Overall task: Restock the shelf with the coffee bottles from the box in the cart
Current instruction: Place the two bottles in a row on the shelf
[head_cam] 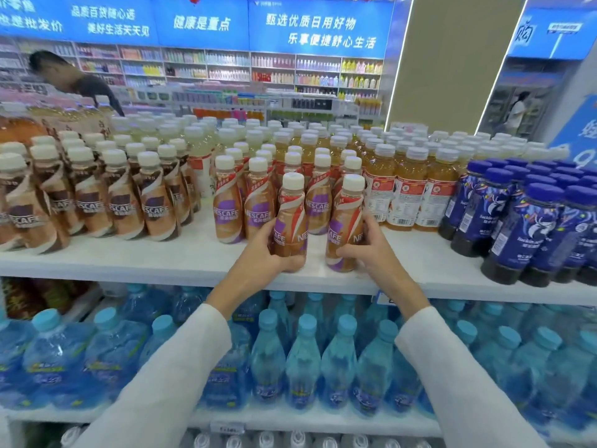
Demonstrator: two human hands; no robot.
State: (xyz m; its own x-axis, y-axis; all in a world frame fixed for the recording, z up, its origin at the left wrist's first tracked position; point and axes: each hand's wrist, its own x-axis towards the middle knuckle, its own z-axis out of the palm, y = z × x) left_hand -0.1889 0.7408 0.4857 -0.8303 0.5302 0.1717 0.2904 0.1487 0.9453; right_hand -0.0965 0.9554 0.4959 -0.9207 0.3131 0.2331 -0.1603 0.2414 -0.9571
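Standing upright near the front edge of the white shelf [193, 253], two small plastic coffee bottles with cream caps and brown, purple and red wrappers are held, one to each of the hands. The left-side bottle [290, 218] is gripped low by the left hand [258, 250], fingers curled round its lower body. The right-side bottle [344, 221] is gripped likewise by the right hand [368, 247], thumb laid across the front. Both bases appear to be on the shelf board or just above it; contact cannot be confirmed. Long axes are vertical, caps up. The pair is set side by side, a narrow gap between, not touching.

Directly behind, away from the body, the matching rows of coffee bottles [258, 195] are seen, with the held pair just in front of the foremost ones. The coming move is judged to be a straight push back along the shelf depth, each bottle by its own hand; neither hand is nearer, both being level. Orange tea bottles with white caps [403, 195] stand just right of the right-side bottle's lane, so rightward drift is to be avoided. Box and cart are not in view.
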